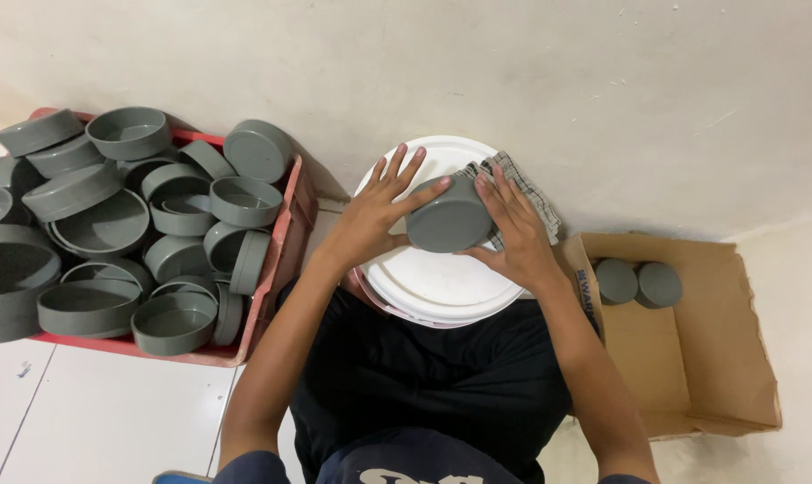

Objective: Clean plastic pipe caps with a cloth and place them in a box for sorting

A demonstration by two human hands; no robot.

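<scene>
Grey plastic cap (449, 218), round and flat-topped, sits on the white bucket lid (433, 287) and is clamped between both hands. Left hand (375, 215) presses against its 9 o'clock side, fingers spread and pointing toward 12 o'clock, the thumb laid over the cap's upper edge. Right hand (513, 235) closes on the 3 o'clock side, fingers fanned out, thumb tucked under the cap's lower edge. The two hands are apart from each other, with only the cap between them.

Beneath the right hand's fingers, at 2 o'clock from the cap, a checked cloth (524, 190) lies over the rim of the bucket lid. At 6 o'clock from the cap lie the person's dark-clothed lap and both forearms.

Well away at 3 o'clock, an open cardboard box (693, 358) rests on the floor; two more grey caps (639, 283) lie side by side in its upper left corner, touching or nearly so. Off at 9 o'clock, a red crate (276, 260) is heaped with many grey caps of several sizes (137, 224), some open side up, some on edge, some upside down, spilling past the crate's left side. A pale wall fills the view at 12 o'clock, and white floor tiles (110, 412) show at 7 o'clock.
</scene>
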